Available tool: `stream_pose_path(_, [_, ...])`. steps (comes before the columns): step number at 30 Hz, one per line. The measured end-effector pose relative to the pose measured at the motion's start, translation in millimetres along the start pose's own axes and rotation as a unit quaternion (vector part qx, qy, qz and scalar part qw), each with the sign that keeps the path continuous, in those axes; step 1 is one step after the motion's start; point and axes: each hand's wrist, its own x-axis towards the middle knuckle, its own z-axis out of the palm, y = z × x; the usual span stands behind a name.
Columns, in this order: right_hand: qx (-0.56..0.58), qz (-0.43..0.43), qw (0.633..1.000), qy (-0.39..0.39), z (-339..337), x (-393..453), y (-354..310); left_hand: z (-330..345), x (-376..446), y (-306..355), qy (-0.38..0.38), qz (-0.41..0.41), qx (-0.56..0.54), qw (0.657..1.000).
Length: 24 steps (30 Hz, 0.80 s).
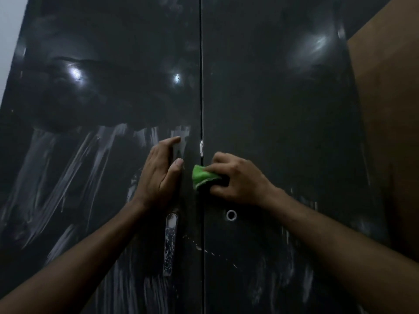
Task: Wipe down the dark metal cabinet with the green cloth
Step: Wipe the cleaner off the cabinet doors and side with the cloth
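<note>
The dark metal cabinet [272, 114] fills the view, its two doors meeting at a vertical seam in the middle. White dusty streaks cover the lower left door. My right hand [240, 179] is shut on the bunched green cloth [203, 176] and presses it against the cabinet right at the seam. My left hand [161, 175] lies flat on the left door beside the seam, fingers together and pointing up, holding nothing.
A silver handle [170, 243] sits on the left door below my left hand. A round keyhole ring [231, 215] is on the right door below my right hand. A brown wooden panel [387, 114] stands at the right edge. A pale wall [10, 30] shows at the top left.
</note>
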Motion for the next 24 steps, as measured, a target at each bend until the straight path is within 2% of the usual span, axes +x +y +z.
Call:
stream_pose_path(2, [0.097,0.087,0.987,0.091,-7,5,-1,-4,-8,14,0.010,-0.019,-0.008,1.000])
stream_pose_path(4, [0.249,0.193,0.929,0.193,-10,16,-10,-5,-19,32,-0.008,-0.048,-0.045,0.998])
stream_pose_path(5, [0.340,0.234,0.888,0.201,-8,23,-18,-4,-22,42,-0.026,-0.074,-0.086,0.993])
stream_pose_path(7, [0.476,0.270,0.820,0.167,5,35,-33,0,-19,59,-0.042,-0.147,-0.198,0.968])
stream_pose_path(9, [0.541,0.281,0.777,0.158,18,43,-48,-4,-9,66,-0.012,-0.229,-0.273,0.934])
stream_pose_path(10, [0.553,0.279,0.769,0.159,21,47,-52,-10,-4,65,0.003,-0.260,-0.273,0.926])
stream_pose_path(12, [0.527,0.264,0.796,0.136,18,54,-50,-25,1,56,0.007,-0.285,-0.253,0.924])
stream_pose_path(14, [0.432,0.262,0.852,0.138,9,58,-36,-42,4,44,0.011,-0.251,-0.171,0.953])
stream_pose_path(16, [0.258,0.282,0.898,0.216,0,60,-11,-61,12,30,0.028,-0.162,-0.025,0.986])
stream_pose_path(17, [0.146,0.288,0.909,0.264,-2,60,2,-68,17,22,0.022,-0.125,0.030,0.991])
stream_pose_path(19, [-0.032,0.288,0.913,0.287,-1,62,22,-77,31,7,-0.014,-0.079,0.111,0.991])
stream_pose_path(20, [-0.071,0.286,0.916,0.272,2,65,30,-76,39,0,-0.026,-0.050,0.158,0.986])
stream_pose_path(22, [-0.090,0.297,0.918,0.249,12,70,40,-68,58,-9,-0.037,0.008,0.232,0.972])
stream_pose_path(24, [-0.094,0.302,0.913,0.259,21,72,45,-52,78,-10,-0.048,0.042,0.257,0.964])
